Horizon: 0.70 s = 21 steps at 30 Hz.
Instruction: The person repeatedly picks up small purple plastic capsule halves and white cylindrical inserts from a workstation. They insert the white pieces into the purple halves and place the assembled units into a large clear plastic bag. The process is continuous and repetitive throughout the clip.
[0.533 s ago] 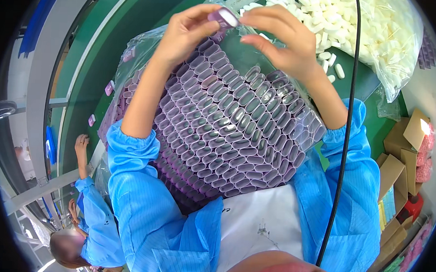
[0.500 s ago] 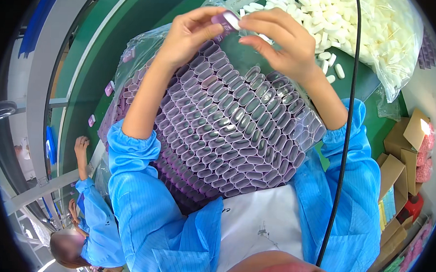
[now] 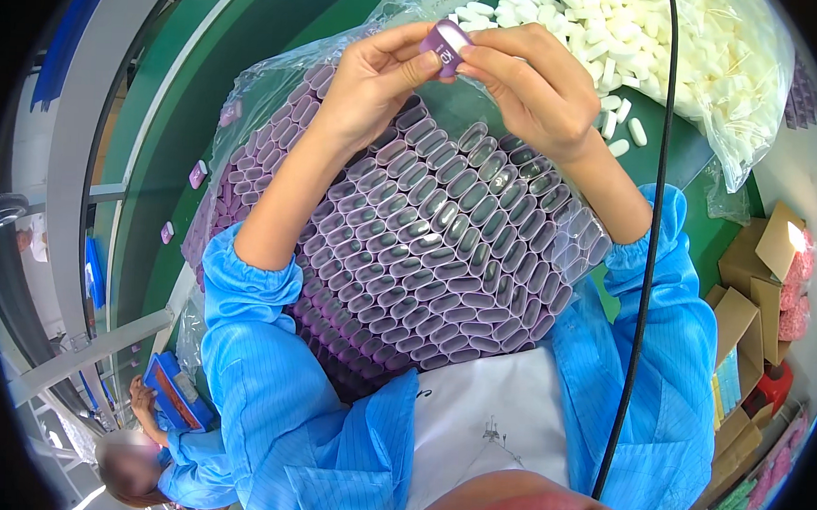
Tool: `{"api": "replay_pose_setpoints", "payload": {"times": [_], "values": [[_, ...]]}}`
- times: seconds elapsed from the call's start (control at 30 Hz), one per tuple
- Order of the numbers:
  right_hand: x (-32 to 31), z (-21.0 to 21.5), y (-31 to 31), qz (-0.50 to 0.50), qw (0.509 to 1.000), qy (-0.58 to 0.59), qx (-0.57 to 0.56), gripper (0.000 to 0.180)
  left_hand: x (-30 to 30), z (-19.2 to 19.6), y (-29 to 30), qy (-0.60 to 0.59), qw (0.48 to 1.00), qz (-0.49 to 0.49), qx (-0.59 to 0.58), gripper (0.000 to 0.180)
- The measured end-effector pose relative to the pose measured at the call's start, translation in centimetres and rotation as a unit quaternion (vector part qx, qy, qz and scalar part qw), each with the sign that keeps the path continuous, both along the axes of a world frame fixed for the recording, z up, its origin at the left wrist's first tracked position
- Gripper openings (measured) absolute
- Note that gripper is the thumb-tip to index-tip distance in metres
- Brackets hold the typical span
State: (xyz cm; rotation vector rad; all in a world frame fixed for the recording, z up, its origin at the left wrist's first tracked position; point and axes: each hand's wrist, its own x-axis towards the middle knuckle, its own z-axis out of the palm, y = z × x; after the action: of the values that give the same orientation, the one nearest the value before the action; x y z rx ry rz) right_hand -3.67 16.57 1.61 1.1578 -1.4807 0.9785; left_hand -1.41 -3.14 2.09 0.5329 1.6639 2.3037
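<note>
My left hand (image 3: 380, 76) pinches a small purple oval shell (image 3: 446, 62), which carries pale printed marks. A white oval piece (image 3: 454, 36) sits in the shell's open end; how deep it goes, I cannot tell. The fingers of my right hand (image 3: 539, 87) are closed against the white piece and the shell's right side. Below both hands lies a wide, tightly packed bed of purple oval shells (image 3: 410, 228), open ends up, with clear plastic film around it. Beyond my right hand, many loose white oval pieces (image 3: 609, 36) are heaped on the green surface.
A clear bag (image 3: 739, 96) of white pieces stands far right, and a black cable (image 3: 650, 266) hangs down in front. Cardboard boxes (image 3: 743, 324) stand at right. At left, a co-worker's hand (image 3: 142, 398) is beside a blue tray (image 3: 179, 391); single shells (image 3: 198, 174) lie on the green belt.
The held shell has turned more upright, and my right fingers have closed in on it. Loose shells on the left belt have shifted slightly nearer. The co-worker's outstretched arm has drawn back, revealing a blue tray.
</note>
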Motion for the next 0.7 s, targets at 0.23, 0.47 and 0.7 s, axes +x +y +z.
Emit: {"api": "replay_pose_setpoints", "payload": {"times": [0.23, 0.47, 0.7], "values": [[-0.9, -0.5, 0.1, 0.021, 0.998, -0.05, -0.02, 0.023, -0.6, 1.2, -0.9, 0.035, 0.986, 0.071, -0.144, 0.036], [-2.4, 0.3, 2.4, -0.111, 0.936, -0.325, -0.077, 0.007, -10.1, 0.8, -19.3, 0.027, 0.83, 0.223, -0.511, 0.044], [-4.7, -3.0, 3.7, -0.192, 0.886, -0.377, 0.189, 0.014, -8.7, -3.2, -21.5, 0.215, 0.558, 0.293, -0.746, 0.03]]}}
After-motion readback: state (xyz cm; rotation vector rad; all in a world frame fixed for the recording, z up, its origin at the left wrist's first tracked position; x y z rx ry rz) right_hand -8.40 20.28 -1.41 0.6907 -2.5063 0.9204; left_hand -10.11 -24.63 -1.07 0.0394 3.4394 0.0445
